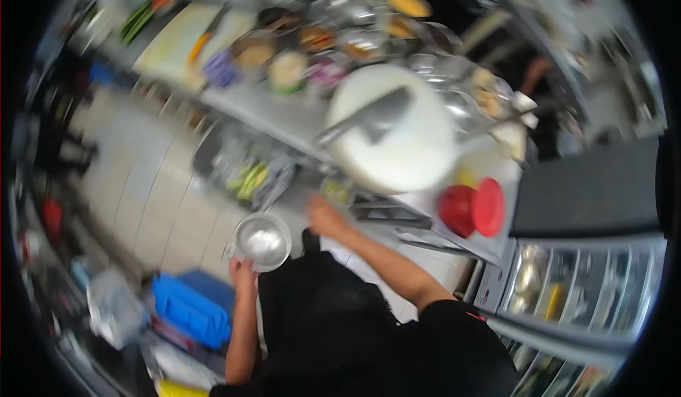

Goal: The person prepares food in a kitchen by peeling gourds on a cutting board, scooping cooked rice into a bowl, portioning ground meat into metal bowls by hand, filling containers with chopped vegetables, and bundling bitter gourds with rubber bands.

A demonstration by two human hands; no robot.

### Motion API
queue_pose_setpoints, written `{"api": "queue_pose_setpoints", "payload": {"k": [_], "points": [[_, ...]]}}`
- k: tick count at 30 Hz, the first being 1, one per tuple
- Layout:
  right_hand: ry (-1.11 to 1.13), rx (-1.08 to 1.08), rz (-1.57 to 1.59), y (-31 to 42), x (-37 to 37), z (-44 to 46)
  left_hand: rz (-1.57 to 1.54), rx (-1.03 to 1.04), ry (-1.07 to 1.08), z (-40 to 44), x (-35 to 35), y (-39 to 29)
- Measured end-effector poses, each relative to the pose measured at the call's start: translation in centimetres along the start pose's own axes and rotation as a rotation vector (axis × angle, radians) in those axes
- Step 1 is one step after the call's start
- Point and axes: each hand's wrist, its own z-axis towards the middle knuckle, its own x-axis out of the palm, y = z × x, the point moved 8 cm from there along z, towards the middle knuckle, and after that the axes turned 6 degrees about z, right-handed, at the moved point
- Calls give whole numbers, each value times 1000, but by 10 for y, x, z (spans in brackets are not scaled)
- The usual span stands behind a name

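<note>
My left hand (242,272) grips the rim of a shiny round metal bowl (263,240), its inside facing up, with no food that I can make out in it. My right hand (325,217) is by the front of the steel counter, blurred by motion, so its fingers do not show clearly. Just beyond the bowl stands a bin lined with clear plastic (225,163), with pale green scraps (250,180) in it. On the counter above my right hand, a cleaver (389,115) lies across a thick round white chopping board (418,157).
Metal bowls of chopped food (316,39) crowd the counter's back. A knife with an orange handle (199,48) lies on another board (164,51). Red containers (457,209) stand at the counter's right end, near a glass-front fridge (567,291). A blue box (191,308) sits lower left.
</note>
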Motion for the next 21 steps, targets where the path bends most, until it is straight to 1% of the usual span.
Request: {"api": "queue_pose_setpoints", "payload": {"k": [1,2,3,5,6,7,8,9,10,11,12,14,16,17,21], "points": [[116,53,-7,2,-14,5,-59,-6,-44,-5,17,-20],[12,104,-36,-11,-11,9,-128,7,-13,5,26,-20],[25,40,-130,-20,-11,20,-187,-2,-20,12,37,-23],[24,139,-100,-44,1,48,-186,-13,-26,47,45,2],[-65,72,-118,-61,10,68,-165,-7,10,60,49,8],[-157,7,-138,-79,19,88,-131,1,-6,78,49,22],[-201,3,-126,-95,22,111,-234,11,19,86,56,20],[-252,8,-105,-112,20,135,-237,-2,24,95,67,17],[-204,343,-169,-119,16,159,-243,-9,36,103,69,18],[-318,99,-580,-193,39,184,-232,-20,32,110,68,20],[-286,192,-485,-222,39,213,-215,-25,31,117,69,21],[-259,231,-422,-232,44,245,-219,-33,45,132,69,24],[-290,98,-509,-203,45,279,-271,-38,62,143,70,25],[-302,71,-533,-196,49,295,-273,-42,63,147,69,21],[-311,81,-550,-191,54,311,-228,-50,71,169,75,8]]}}
